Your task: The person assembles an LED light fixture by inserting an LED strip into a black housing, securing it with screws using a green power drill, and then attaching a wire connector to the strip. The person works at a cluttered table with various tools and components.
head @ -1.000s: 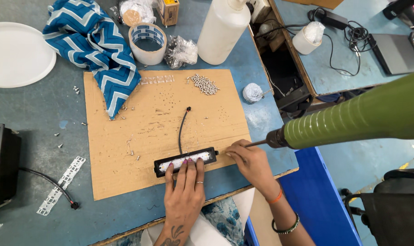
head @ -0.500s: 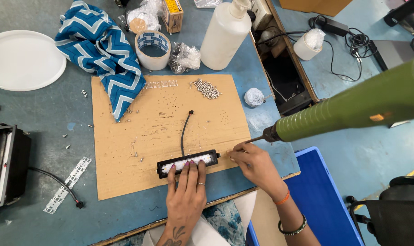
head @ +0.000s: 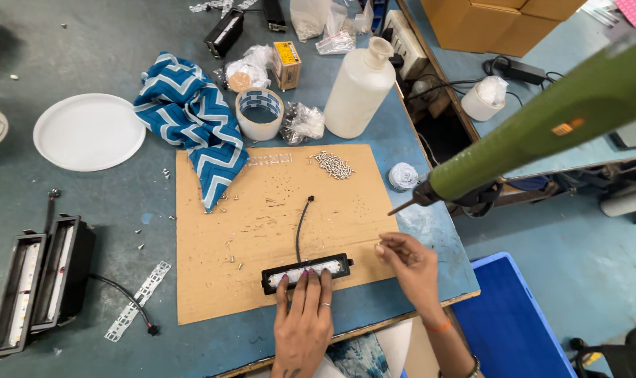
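A black light bar (head: 305, 271) with a thin black cable (head: 300, 227) lies on a brown cardboard sheet (head: 276, 203) near the table's front edge. My left hand (head: 304, 318) rests flat on the bar's near edge, fingertips pressing it down. My right hand (head: 410, 269) hovers just right of the bar with its fingertips pinched together; anything between them is too small to see. A green powered screwdriver (head: 542, 126) hangs in from the upper right, its tip above and apart from my right hand.
A pile of small screws (head: 333, 165) lies at the cardboard's far edge. Behind it are a tape roll (head: 259, 112), a white bottle (head: 360, 87), a blue-white cloth (head: 192, 119) and a white plate (head: 88, 131). Two black housings (head: 41, 280) sit at the left.
The screwdriver tip has lifted up and away from my right hand. My right hand drew slightly right of the bar's end. My left hand stays on the bar.
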